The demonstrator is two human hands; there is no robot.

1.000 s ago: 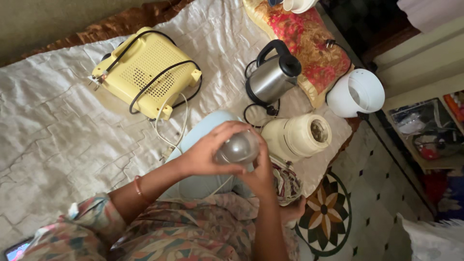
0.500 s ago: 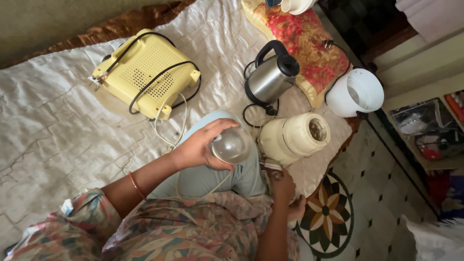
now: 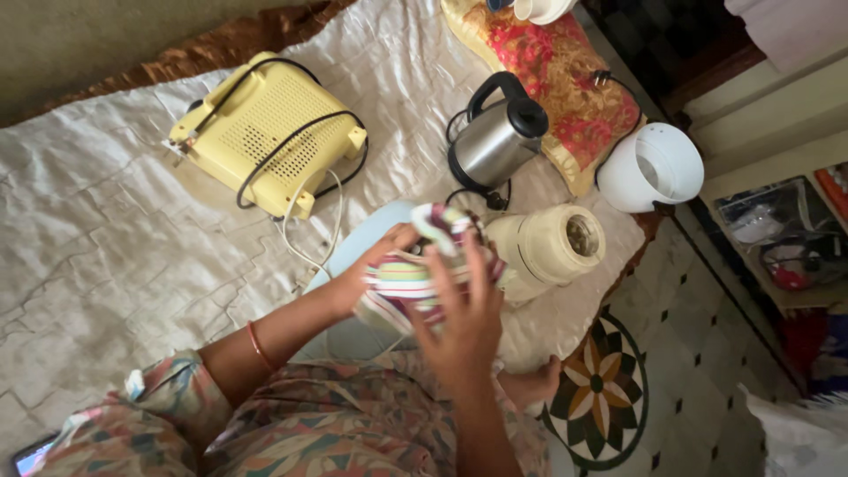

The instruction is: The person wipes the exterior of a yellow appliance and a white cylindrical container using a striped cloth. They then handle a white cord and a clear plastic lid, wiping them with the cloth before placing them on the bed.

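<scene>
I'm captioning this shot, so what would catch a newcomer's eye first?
Both hands at centre, the left hand and right hand pressed around a striped cloth. Beyond them lie a yellow appliance wrapped in black cord at upper left and a steel kettle beside a floral cushion.

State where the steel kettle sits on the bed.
In the head view, the steel kettle stands right of centre, between the yellow appliance and the floral cushion.
</scene>
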